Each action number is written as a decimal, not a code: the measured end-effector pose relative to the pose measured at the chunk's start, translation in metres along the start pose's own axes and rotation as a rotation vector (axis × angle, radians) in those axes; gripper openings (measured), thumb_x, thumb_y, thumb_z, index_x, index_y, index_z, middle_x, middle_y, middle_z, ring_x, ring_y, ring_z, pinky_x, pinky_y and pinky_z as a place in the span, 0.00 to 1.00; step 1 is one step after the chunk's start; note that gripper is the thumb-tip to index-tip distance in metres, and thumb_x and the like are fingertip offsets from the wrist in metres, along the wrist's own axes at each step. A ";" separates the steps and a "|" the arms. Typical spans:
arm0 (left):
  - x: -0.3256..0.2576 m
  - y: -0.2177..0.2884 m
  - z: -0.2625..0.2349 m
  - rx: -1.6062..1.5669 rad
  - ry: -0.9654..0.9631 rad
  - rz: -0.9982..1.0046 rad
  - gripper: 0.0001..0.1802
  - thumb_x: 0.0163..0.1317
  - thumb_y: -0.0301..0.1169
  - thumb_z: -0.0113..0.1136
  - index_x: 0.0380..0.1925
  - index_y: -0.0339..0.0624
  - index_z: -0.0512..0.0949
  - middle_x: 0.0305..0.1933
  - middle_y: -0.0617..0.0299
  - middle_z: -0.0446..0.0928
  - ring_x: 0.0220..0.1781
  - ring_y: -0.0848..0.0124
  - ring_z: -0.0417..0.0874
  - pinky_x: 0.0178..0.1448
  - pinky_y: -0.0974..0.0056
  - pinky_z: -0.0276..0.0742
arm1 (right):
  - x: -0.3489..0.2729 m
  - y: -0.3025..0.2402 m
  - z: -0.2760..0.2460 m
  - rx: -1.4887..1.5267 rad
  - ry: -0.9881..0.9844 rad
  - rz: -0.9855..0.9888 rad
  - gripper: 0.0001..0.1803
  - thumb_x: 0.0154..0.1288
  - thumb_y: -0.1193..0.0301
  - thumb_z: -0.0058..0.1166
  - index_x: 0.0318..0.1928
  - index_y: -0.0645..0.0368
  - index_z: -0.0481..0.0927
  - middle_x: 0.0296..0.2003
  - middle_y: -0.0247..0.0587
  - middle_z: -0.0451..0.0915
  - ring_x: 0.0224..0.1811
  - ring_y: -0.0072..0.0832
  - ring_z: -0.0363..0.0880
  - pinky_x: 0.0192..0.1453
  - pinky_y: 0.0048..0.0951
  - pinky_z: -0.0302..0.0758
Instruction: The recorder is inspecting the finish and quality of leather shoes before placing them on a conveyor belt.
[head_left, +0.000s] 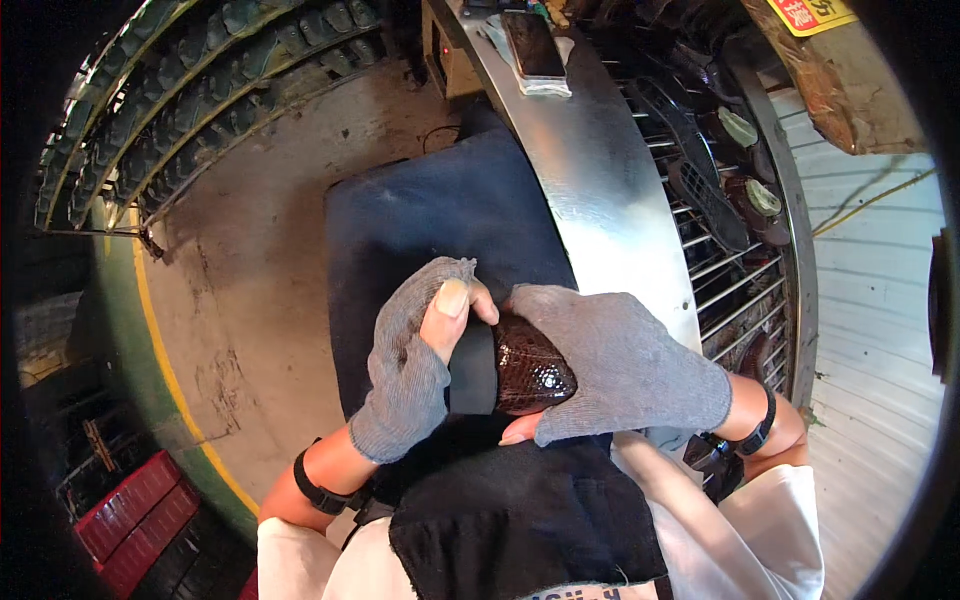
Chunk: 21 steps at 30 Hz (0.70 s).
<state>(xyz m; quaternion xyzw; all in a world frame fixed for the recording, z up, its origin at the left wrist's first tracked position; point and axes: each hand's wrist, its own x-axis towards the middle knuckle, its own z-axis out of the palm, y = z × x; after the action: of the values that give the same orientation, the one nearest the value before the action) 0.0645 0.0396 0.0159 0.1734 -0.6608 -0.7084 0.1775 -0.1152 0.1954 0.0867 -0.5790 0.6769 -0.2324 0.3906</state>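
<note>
The concrete floor (270,260) took up most of the left side, and a white ribbed wall (870,270) stood at the right. A tiered rack (215,85) of dark, shoe-like pieces curved across the upper left. A bright metal bench (610,190) ran down from the top, with a rack of metal rails (740,285) along its right side; shoes and dark soles lay on the rails. A dark blue cloth (430,220) spread out ahead of the person, and a smaller black cloth (520,520) lay nearer the body.

Both hands wore grey knit gloves with some digits bare. The right hand (630,365) was curved closed around a glossy dark brown shoe (530,365), its bare thumb below the near edge. The left hand (410,350) was half curled, bare thumb raised beside a bent finger — whether it gripped anything could not be told. The shoe sat between the two hands, over the dark cloths — a flat dark grey piece (472,375) showed against its left side. Smallest was a phone (535,45), lying on something white atop the bench.
</note>
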 end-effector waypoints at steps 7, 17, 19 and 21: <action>-0.008 0.003 0.024 -0.226 0.046 0.036 0.25 0.87 0.45 0.45 0.32 0.39 0.75 0.36 0.61 0.76 0.42 0.70 0.77 0.54 0.61 0.74 | -0.004 0.003 0.006 -0.148 -0.040 -0.056 0.52 0.50 0.27 0.71 0.54 0.64 0.76 0.40 0.51 0.81 0.41 0.52 0.87 0.43 0.46 0.82; -0.022 0.007 0.018 -0.199 0.045 0.138 0.29 0.84 0.53 0.47 0.34 0.38 0.77 0.37 0.60 0.78 0.42 0.65 0.77 0.57 0.54 0.75 | -0.001 -0.003 0.014 -0.109 0.068 -0.215 0.50 0.51 0.30 0.71 0.54 0.65 0.81 0.40 0.50 0.82 0.38 0.51 0.86 0.40 0.47 0.82; -0.023 0.008 0.013 -0.090 -0.015 0.192 0.27 0.84 0.51 0.47 0.38 0.37 0.77 0.38 0.58 0.79 0.43 0.64 0.77 0.59 0.54 0.74 | -0.001 -0.003 0.014 -0.208 0.005 -0.293 0.49 0.53 0.30 0.70 0.54 0.65 0.81 0.40 0.50 0.82 0.37 0.50 0.86 0.38 0.45 0.81; -0.021 0.008 0.006 -0.080 -0.090 0.188 0.26 0.84 0.50 0.46 0.38 0.37 0.74 0.36 0.58 0.75 0.41 0.63 0.74 0.58 0.56 0.74 | 0.000 -0.001 0.014 -0.284 -0.009 -0.351 0.49 0.55 0.30 0.69 0.54 0.66 0.81 0.41 0.50 0.82 0.36 0.50 0.85 0.36 0.44 0.81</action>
<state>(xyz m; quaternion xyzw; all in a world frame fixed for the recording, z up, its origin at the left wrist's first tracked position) 0.0804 0.0543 0.0245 0.0716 -0.6524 -0.7217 0.2201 -0.1038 0.1966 0.0793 -0.7381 0.5900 -0.1966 0.2618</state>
